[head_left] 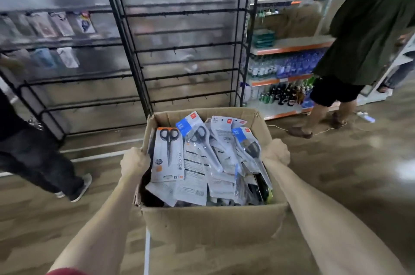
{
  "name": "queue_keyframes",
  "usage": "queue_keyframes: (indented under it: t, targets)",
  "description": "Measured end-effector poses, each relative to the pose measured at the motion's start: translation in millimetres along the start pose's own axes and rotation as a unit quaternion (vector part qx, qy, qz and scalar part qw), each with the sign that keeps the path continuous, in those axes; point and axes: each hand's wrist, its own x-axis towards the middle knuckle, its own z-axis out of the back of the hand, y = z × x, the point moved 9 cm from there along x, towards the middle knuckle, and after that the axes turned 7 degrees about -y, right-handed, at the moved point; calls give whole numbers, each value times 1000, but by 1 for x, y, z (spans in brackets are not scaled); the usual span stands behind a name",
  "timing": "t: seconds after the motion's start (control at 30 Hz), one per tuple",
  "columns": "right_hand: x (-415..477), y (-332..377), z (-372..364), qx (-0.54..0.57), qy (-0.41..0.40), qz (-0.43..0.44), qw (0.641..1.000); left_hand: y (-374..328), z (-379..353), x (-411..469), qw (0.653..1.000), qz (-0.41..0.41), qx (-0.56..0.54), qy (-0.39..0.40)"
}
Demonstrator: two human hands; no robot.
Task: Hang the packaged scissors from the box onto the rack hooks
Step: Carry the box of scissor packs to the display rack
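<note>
An open cardboard box (211,223) sits low in front of me, filled with several packaged scissors (168,153) in white, blue and orange card packs. My left hand (134,162) grips the box's left wall at the rim. My right hand (276,151) grips the right wall. Beyond the box stands a black wire rack (186,45) with rows of small hooks, its right panel bare. The rack's left panel (62,25) carries a few hung packages.
A person in dark trousers (40,162) walks at the left, close to the rack. Another person in a green shirt (368,27) stands at the right by store shelves (289,68) of bottles. A white cable (323,132) runs over the wooden floor.
</note>
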Motion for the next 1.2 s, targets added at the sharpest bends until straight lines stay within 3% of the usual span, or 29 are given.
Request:
queue_keyframes:
  t: [0.2, 0.6, 0.8, 1.07, 1.2]
  targets:
    - [117, 91, -43, -13, 21, 54, 998, -71, -24, 83, 999, 29, 0, -21]
    - [345, 216, -189, -55, 68, 36, 996, -187, -163, 294, 998, 63, -12, -1]
    - [446, 287, -236, -59, 69, 36, 995, -250, -198, 408, 998, 67, 6, 1]
    - [564, 387, -361, -74, 111, 109, 985, -297, -258, 558, 995, 88, 41, 10]
    - [599, 432, -411, -99, 118, 98, 983, -299, -268, 618, 992, 107, 68, 19]
